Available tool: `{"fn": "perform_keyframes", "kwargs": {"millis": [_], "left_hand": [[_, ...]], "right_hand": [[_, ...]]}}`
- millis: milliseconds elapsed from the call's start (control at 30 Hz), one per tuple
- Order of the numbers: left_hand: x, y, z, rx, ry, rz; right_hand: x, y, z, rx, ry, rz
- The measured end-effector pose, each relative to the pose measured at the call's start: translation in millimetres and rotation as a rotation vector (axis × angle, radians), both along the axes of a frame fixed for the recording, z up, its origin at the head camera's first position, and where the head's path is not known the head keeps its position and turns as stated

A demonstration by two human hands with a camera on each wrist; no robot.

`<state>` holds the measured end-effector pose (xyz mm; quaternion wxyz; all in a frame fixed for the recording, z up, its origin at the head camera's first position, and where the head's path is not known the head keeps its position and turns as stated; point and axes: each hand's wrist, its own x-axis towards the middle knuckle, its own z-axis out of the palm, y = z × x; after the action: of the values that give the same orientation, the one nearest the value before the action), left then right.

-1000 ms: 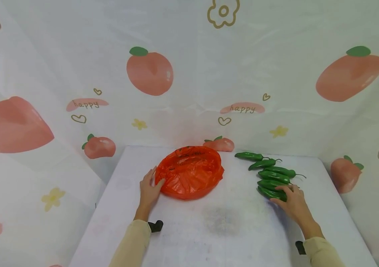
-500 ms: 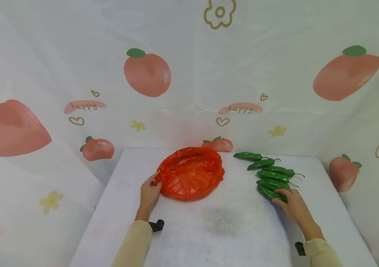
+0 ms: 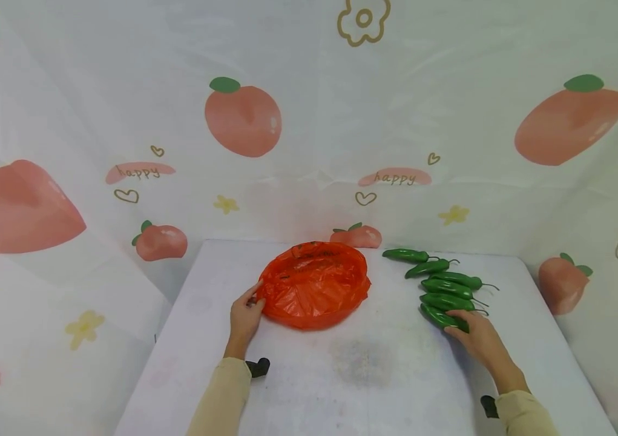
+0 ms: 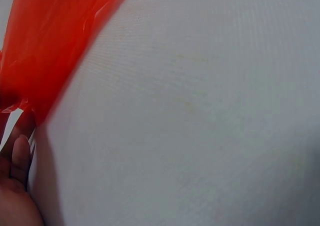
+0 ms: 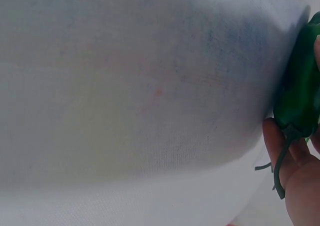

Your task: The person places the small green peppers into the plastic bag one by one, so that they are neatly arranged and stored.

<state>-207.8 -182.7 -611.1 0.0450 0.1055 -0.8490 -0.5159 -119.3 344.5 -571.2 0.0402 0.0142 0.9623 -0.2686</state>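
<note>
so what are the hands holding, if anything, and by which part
The right hand holds the nearest pepper by its stem-end half. The left hand touches the bag at its left edge; whether it pinches cannot be told.

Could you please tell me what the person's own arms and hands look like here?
The left hand and right hand are bare, with no gloves to be seen. The left sleeve and right sleeve are plain beige, reaching close to the wrists. A small black piece shows beside the left cuff, another beside the right.
</note>
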Motion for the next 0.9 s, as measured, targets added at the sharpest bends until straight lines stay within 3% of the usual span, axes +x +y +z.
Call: {"fn": "perform_keyframes", "kwargs": {"millis": [300,533,900], "left_hand": [[0.7,1.6,2.1,-0.001,0.028,0.024],[2.4,3.0,2.7,0.004,0.045,0.054],[3.7,2.1,-2.4,0.030,0.142,0.093]], "right_hand": [[0.5,-1,1.0,-0.011,-0.016,0.007],[-0.7,-4,10.1,0.004,0.051,0.052],[-10.6,-18,26.4,-0.023,0.101,0.084]]}}
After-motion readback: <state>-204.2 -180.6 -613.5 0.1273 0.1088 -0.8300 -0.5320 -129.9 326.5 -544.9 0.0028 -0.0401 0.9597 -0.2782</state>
